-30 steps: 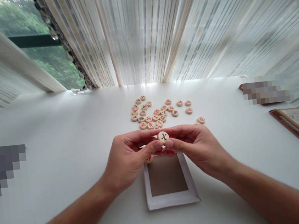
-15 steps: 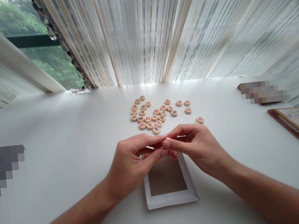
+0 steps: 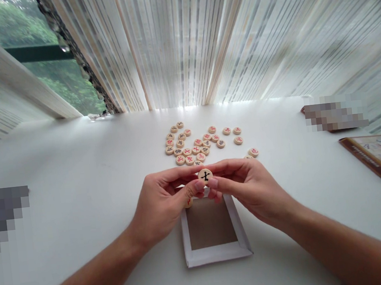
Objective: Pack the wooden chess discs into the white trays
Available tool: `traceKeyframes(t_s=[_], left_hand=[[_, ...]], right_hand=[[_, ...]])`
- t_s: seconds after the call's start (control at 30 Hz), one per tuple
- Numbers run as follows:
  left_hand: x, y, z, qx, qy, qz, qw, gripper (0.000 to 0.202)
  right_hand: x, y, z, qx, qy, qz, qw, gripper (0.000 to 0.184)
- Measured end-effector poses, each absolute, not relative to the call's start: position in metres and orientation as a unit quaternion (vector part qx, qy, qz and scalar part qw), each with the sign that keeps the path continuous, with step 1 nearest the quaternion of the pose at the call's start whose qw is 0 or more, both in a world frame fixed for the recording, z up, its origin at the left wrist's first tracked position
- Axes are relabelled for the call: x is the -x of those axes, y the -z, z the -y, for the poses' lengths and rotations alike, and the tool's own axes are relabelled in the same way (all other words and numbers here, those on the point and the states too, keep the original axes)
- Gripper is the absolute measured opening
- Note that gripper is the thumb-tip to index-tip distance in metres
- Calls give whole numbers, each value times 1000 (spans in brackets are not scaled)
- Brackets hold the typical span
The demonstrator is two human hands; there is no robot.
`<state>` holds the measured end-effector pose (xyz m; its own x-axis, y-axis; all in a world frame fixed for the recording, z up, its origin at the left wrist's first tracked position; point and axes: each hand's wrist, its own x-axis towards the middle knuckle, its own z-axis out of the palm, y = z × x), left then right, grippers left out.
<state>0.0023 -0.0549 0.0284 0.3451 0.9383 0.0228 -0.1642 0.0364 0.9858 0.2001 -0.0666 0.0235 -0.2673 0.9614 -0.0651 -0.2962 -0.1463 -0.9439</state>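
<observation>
Both my hands meet over the far end of a shallow white box tray (image 3: pixel 217 254) with a brown bottom. My left hand (image 3: pixel 165 204) and my right hand (image 3: pixel 249 186) pinch one round wooden chess piece (image 3: pixel 205 176) between thumbs and forefingers, its black character facing me. A second piece with a red mark (image 3: pixel 189 202) shows under my left fingers at the tray's far left corner. Several more wooden pieces (image 3: pixel 195 144) with red or black characters lie scattered on the white table (image 3: pixel 78 172) just beyond my hands.
A brown-edged box lid (image 3: pixel 379 155) lies at the right of the table. Blurred-out patches sit at the far right and the left edge. Striped curtains hang behind the table, with a window at the upper left.
Half a second ago the piece was hidden between my lowered fingertips. Now it is raised again with its black character facing me.
</observation>
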Motion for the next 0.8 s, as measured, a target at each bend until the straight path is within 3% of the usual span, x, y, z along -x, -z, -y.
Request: traceKeyframes(t_s=[0.23, 0.8], left_hand=[[-5, -30, 58, -566, -456, -374, 576, 19], [-4, -25, 61, -591, -432, -350, 584, 27]], right_hand=[[-197, -26, 69, 407, -649, 435, 473, 38], [-200, -29, 71, 412, -603, 504, 461, 36]])
